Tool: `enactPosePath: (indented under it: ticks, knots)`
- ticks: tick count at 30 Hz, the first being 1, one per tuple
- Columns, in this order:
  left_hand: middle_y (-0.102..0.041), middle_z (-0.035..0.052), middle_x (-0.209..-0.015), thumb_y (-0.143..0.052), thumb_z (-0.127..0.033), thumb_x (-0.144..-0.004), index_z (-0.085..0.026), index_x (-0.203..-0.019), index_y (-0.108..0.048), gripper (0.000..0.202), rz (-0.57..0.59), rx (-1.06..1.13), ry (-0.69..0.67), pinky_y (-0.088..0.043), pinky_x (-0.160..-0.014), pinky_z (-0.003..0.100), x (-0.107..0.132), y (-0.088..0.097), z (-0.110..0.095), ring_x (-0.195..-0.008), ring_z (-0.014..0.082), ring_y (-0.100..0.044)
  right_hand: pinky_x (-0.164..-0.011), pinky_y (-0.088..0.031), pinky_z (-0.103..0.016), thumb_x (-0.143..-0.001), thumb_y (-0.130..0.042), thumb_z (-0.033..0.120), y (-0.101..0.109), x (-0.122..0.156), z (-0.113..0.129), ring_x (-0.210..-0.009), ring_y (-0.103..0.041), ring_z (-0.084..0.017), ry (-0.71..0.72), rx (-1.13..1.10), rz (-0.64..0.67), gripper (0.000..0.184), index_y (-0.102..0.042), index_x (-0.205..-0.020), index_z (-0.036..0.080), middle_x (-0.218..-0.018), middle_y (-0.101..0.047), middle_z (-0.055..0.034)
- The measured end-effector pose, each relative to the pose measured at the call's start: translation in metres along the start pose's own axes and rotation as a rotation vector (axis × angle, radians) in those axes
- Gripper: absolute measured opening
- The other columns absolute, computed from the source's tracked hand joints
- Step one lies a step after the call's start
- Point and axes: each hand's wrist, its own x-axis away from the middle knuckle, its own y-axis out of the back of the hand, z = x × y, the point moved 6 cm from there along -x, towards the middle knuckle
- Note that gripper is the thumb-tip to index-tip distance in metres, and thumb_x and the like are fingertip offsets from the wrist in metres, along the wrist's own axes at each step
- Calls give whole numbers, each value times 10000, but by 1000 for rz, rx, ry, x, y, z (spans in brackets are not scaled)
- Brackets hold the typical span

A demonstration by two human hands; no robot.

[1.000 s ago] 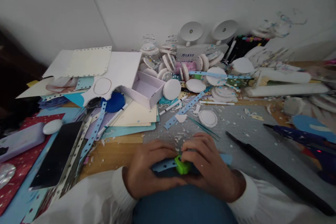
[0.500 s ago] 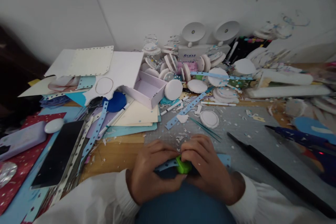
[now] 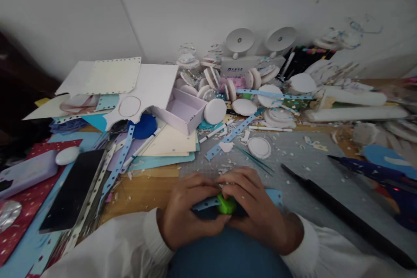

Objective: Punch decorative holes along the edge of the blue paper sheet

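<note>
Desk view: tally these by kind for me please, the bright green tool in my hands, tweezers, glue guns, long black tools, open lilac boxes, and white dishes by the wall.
Bright green tool: 1
Tweezers: 1
Glue gun: 1
Long black tool: 1
Open lilac box: 1
White dishes: 2
Total: 7

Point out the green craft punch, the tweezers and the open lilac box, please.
Green craft punch [image 3: 226, 205], head view: its body.
Tweezers [image 3: 250, 157], head view: the middle.
Open lilac box [image 3: 176, 122], head view: outer wall.
</note>
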Motion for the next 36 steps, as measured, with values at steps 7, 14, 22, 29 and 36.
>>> enactPosePath:
  ticks: [7, 14, 22, 29, 36]
  knots:
    - [-685, 61, -764, -756, -176, -634, -151, -845, -705, 218, -40, 77, 130, -515, -658, 285, 0, 4, 10, -711, 185, -640, -868, -368, -433, -813, -544, 222, -3, 2, -1, -954, -526, -243, 19, 139, -18, 150, -509, -953, 181, -1013, -637, -98]
    - [-683, 43, -694, -729, -308, -714, -159, -767, -693, 162, -16, 56, 235, -501, -624, 275, 3, 1, 20, -661, 172, -628, -844, -383, -418, -756, -581, 205, 1, -1, -3, -862, -568, -221, 2, 137, -28, 295, -531, -1045, 176, -934, -646, -62]
    - [-622, 79, -1079, -543, -309, -845, -182, -1076, -574, 266, -187, -447, 271, -454, -883, 335, 15, 85, 14, -1000, 225, -579, -772, -459, -384, -782, -604, 226, -8, 3, -19, -898, -569, -237, -83, 92, 21, 299, -516, -1062, 168, -955, -635, -97]
    - [-569, 246, -1063, -495, -592, -769, -30, -1187, -459, 703, -190, -1352, 831, -414, -833, 477, 79, 208, 60, -1031, 428, -527, -768, -469, -385, -768, -617, 228, -12, 4, -18, -882, -585, -236, -77, 103, 41, 267, -534, -1019, 186, -928, -647, -84]
    - [-570, 210, -1031, -401, -629, -808, -1, -1195, -375, 738, -103, -1230, 905, -442, -794, 389, 95, 216, 81, -989, 384, -573, -787, -467, -406, -754, -637, 233, -16, 7, -21, -892, -586, -246, -71, 133, 39, 291, -527, -1020, 191, -938, -644, -83]
